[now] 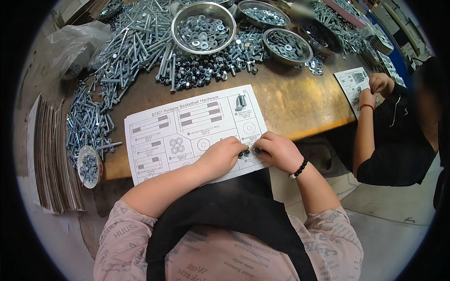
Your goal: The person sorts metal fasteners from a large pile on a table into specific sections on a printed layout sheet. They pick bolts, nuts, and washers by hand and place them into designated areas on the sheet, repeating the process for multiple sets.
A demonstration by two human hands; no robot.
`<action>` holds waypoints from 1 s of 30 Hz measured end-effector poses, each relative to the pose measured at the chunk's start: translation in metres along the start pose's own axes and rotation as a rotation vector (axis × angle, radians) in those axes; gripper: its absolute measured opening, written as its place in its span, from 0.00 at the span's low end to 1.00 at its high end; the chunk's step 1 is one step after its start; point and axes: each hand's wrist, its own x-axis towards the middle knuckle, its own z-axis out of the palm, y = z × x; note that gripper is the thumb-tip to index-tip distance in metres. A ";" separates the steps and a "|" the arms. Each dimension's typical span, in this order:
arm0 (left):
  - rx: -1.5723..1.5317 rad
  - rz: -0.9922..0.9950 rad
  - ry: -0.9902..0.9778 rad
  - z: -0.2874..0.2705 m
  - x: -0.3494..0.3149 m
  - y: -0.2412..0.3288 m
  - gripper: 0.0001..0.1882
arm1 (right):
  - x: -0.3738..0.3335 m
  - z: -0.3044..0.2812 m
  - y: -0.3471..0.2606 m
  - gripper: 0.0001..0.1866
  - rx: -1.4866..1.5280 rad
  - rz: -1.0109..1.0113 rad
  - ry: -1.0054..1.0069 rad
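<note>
The white printed card sheet (187, 133) with outlined parts slots lies flat on the brown wooden bench (300, 100); it looks light and bendable, best steadied by pressing down. At its near right corner sit small dark metal nuts (245, 152), hard, slippery and best pinched by their flats. The left hand (222, 157) and right hand (279, 151) meet over them, fingertips pinched together on the nuts.

steel bowls (203, 29): 4 | printed sheets (187, 126): 2 | small white dish (88, 166): 1 | people: 2
</note>
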 end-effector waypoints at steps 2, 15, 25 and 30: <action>-0.014 0.003 -0.002 0.002 0.000 0.000 0.16 | 0.000 0.001 0.000 0.13 0.008 0.001 -0.008; 0.119 -0.067 0.354 -0.060 0.002 -0.042 0.15 | 0.047 -0.034 0.002 0.11 0.070 0.008 0.135; 0.547 -0.079 0.454 -0.110 0.055 -0.121 0.11 | 0.202 0.020 0.014 0.08 -0.152 0.043 0.151; 0.794 -0.250 0.268 -0.116 0.059 -0.103 0.10 | 0.235 0.045 0.001 0.07 -0.315 0.099 0.134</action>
